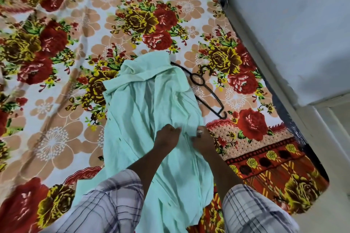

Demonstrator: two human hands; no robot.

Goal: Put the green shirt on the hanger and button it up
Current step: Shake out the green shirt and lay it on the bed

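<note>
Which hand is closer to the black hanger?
Right. The right hand grips the green shirt just below the hanger; the left hand grips the shirt beside it, farther from the hanger.

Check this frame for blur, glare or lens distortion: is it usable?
Head view: soft, even light, no glare, faint arm shadows on the shirt; head view: left hand and right hand slightly smeared, hanger and bedsheet print sharp enough; head view: wide-angle bend curves the wall line at right. Usable.
</note>
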